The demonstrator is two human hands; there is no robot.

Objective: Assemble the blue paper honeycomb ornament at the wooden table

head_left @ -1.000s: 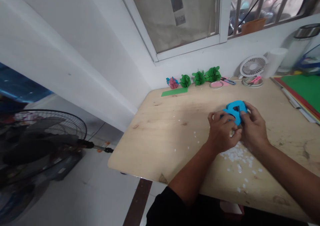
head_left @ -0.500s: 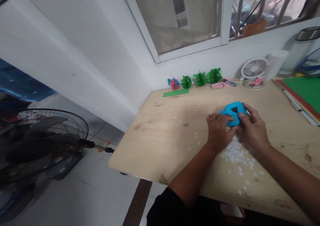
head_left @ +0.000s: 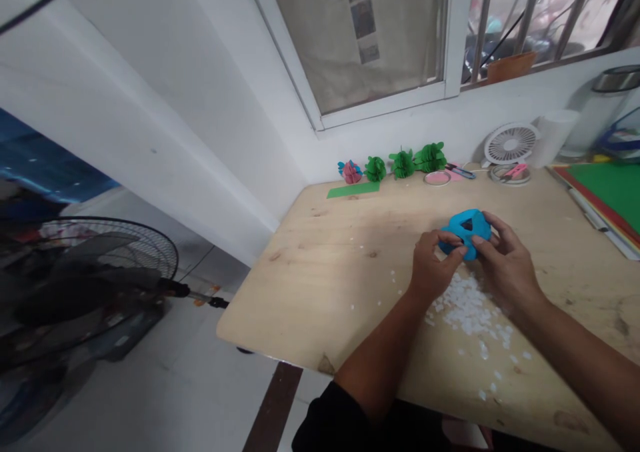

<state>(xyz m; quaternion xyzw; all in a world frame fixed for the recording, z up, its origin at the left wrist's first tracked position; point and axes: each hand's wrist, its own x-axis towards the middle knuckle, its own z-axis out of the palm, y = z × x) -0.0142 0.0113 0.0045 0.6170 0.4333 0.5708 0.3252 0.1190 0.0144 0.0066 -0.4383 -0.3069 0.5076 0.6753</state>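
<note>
Between my two hands, above the wooden table, is a blue paper craft piece [head_left: 477,222] with rounded edges and dark gaps in its middle. My left hand [head_left: 434,262] pinches its left edge between thumb and fingers. On the other side, my right hand [head_left: 507,259] grips it, thumb on the near face and fingers behind the right edge. A loose heap of small white scraps [head_left: 467,305] lies on the table just below both hands. My fingers hide part of the blue piece.
Several paper figures stand along the wall, among them a green one [head_left: 430,157] and a pink-and-blue one [head_left: 351,172]. A green strip [head_left: 353,190] lies before them. Behind are a small white fan [head_left: 511,144] and tape rings [head_left: 510,174]; coloured sheets [head_left: 607,185] lie at right.
The blue piece has turned and its middle has opened wider, showing a larger dark gap. My left fingers have shifted slightly along its edge. The whole view has tilted a little.
</note>
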